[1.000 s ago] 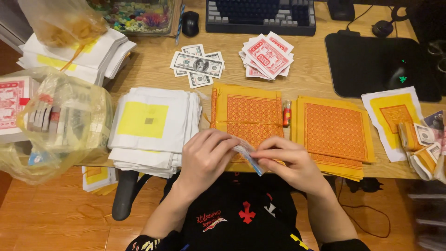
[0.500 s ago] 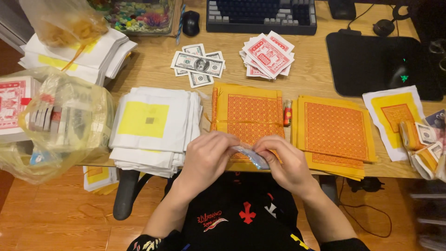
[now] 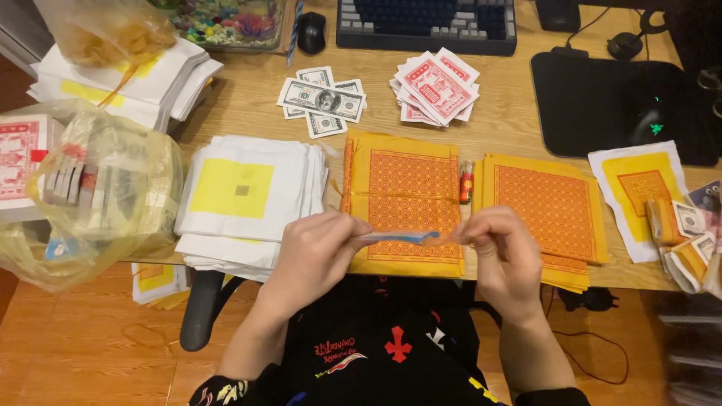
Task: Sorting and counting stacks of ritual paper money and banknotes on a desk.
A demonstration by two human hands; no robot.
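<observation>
Hands had pulled apart since earlier, stretching the thin folded blue-white paper strip [image 3: 398,237] flat. Left hand [image 3: 316,256] and right hand [image 3: 500,244] each pinched one end, grip closed, above orange patterned paper stack [image 3: 406,177] at table [image 3: 519,113] edge.

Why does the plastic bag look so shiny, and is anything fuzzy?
Head view: room light glares off the crinkled plastic bag; the left hand, right hand and the rolled paper between them look slightly soft; the desk is evenly lit.

hands [image 3: 410,252] drawn apart, folded blue-white strip [image 3: 397,237] now stretched between them
</observation>
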